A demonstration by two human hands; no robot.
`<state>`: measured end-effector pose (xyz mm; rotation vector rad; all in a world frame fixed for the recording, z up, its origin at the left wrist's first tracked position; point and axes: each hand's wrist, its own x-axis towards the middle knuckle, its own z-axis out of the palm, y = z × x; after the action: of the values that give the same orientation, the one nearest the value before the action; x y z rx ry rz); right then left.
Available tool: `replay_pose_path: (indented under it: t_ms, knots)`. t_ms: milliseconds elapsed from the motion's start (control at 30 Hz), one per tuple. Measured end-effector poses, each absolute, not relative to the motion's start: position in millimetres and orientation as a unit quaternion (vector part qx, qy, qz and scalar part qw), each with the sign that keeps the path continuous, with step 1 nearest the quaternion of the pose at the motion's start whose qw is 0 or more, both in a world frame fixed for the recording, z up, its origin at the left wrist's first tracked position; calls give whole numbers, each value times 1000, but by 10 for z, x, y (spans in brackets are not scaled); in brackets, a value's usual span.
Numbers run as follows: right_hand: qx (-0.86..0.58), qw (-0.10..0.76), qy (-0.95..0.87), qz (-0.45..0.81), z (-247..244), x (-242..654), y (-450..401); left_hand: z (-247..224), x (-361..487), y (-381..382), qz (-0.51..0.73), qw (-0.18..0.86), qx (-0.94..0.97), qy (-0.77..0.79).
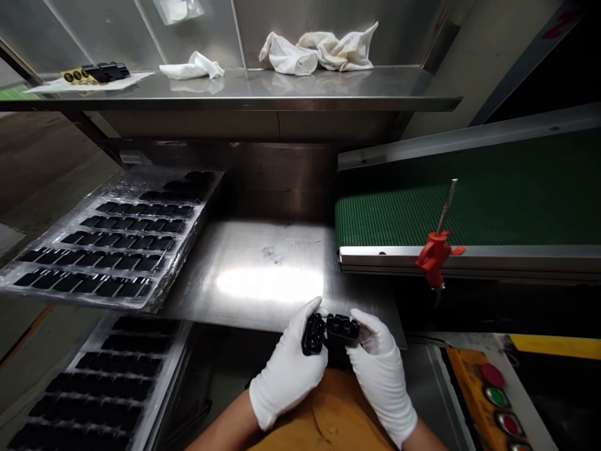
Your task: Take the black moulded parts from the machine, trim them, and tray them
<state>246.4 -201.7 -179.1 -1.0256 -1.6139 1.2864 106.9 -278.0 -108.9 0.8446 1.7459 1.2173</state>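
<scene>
My left hand (pixel 295 366), in a white glove, is closed around a small black molded part (pixel 313 334). In my white-gloved right hand (pixel 379 369) is a second black part (pixel 342 328), gripped at its right side with knobs facing up. Both parts are close together just in front of my body, near the front edge of the steel table (pixel 253 307). Whether the two parts touch is hard to tell. To the left, a clear plastic tray (pixel 141 300) holds rows of similar black parts.
A second tray (pixel 154 401) of black parts lies lower left. At right are a green conveyor (pixel 507 194), an orange-red air gun (pixel 434 257) and an orange button box (pixel 469 388). White cloths (pixel 288 56) and several black pieces (pixel 107 72) rest on the upper shelf (pixel 244 94).
</scene>
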Motion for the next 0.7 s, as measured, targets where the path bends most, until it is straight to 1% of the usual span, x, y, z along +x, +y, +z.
replay_pose_path:
  t_ms: [267, 367, 433, 500, 567, 633, 700]
  knots:
    - [-337, 444, -635, 535, -1719, 2544, -2023, -1236, 1018, -2894, 525, 327, 505, 602]
    - [-312, 451, -650, 525, -1669, 2588, -2014, -1232, 1001, -2910, 527, 324, 529, 581]
    - [-305, 454, -651, 525, -1647, 2603, -2011, -1209, 1013, -2902, 541, 341, 515, 571]
    - [-329, 447, -621, 553, -1607, 2578, -2000, -1171, 1038, -2867, 576, 397, 439, 564]
    - [-378, 413, -557, 614, -1521, 2512, -1972, -1133, 1060, -2806, 632, 497, 282, 524]
    - [-415, 337, -479, 696, -1401, 2426, -1927, -1114, 1064, -2732, 674, 572, 120, 452]
    - [-423, 250, -405, 771, -1296, 2358, -1881, -1125, 1052, -2668, 687, 607, 25, 398]
